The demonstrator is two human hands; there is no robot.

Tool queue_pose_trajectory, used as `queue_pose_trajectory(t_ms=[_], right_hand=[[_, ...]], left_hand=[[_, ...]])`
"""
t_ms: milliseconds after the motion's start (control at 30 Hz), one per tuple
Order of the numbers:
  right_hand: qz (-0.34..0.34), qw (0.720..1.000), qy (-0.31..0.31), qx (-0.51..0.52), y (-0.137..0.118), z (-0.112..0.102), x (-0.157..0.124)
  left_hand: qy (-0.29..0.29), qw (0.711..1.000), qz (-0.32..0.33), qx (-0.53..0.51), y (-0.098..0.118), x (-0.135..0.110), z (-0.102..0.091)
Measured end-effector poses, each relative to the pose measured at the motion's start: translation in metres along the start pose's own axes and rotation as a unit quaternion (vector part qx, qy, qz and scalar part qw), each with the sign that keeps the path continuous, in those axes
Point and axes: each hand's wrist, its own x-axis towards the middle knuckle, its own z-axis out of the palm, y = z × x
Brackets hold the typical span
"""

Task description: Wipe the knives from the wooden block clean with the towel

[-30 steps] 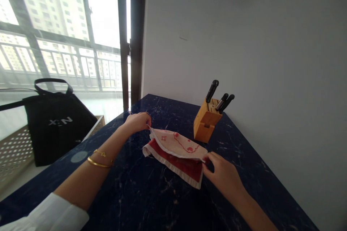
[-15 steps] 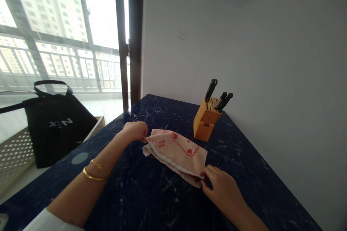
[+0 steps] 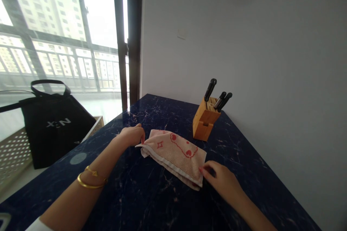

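Note:
A folded pink towel [image 3: 177,153] with red heart and star patterns and a pale edge lies on the dark blue marbled table. At its left corner is my left hand [image 3: 132,135], fingers bent down and closed on the cloth; a small tip of towel sticks out past them. My right hand [image 3: 223,178] is at the towel's right edge, thumb and forefinger together in a pinch at the cloth. The lower right corner lies free of that hand. Two gold bangles [image 3: 90,184] circle my left wrist.
Behind the towel stands a wooden knife block [image 3: 203,122] with several black-handled knives. A black bag [image 3: 56,126] rests on a perforated pale basket [image 3: 16,153] left of the table [image 3: 151,202]. A wall and a large window border the table.
My left hand has moved slightly left and down, drawing the towel's left corner outward. My right hand has shifted up from the lower right corner, which has settled flatter.

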Motion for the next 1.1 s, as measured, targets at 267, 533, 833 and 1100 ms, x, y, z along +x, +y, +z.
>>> queue_pose_trajectory(t_ms=[267, 533, 833, 1100], right_hand=[[0.09, 0.993, 0.068, 0.028, 0.05, 0.02, 0.06], [0.094, 0.985, 0.045, 0.14, 0.064, 0.028, 0.077], [0.11, 0.969, 0.068, 0.212, 0.075, 0.026, 0.089], [0.127, 0.954, 0.037, 0.27, 0.067, 0.021, 0.081]], left_hand=[[0.12, 0.988, -0.072, -0.069, -0.004, 0.025, 0.028], [0.03, 0.987, -0.047, -0.148, -0.025, 0.058, 0.055], [-0.045, 0.976, -0.003, -0.211, -0.007, 0.079, 0.052], [-0.02, 0.978, -0.007, -0.209, 0.002, 0.084, 0.051]])
